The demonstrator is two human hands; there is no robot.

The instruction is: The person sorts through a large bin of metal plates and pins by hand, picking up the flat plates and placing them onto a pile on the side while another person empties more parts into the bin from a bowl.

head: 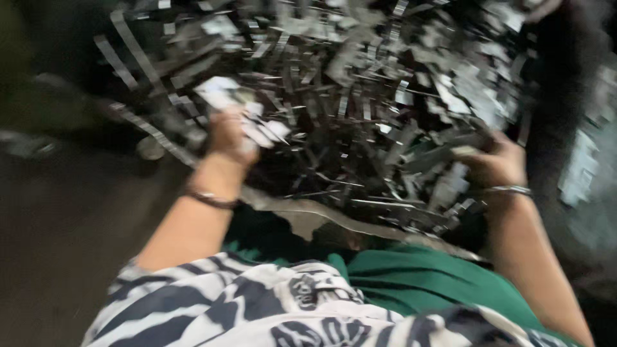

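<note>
Both hands' grip, left hand (228,138) and right hand (491,164), seemingly clenched on metal scraps (360,96).

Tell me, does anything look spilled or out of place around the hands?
Nothing clearly stands out. Both the left hand and the right hand are in a big loose pile of metal scrap strips. The picture is blurred, so small damage cannot be judged.

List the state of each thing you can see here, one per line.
Left hand: closed on pale metal pieces.
Right hand: gripping strips in the scrap heap.
Scrap heap: loose, tangled, piled high.
Green cloth: spread under the heap's near edge.
</note>
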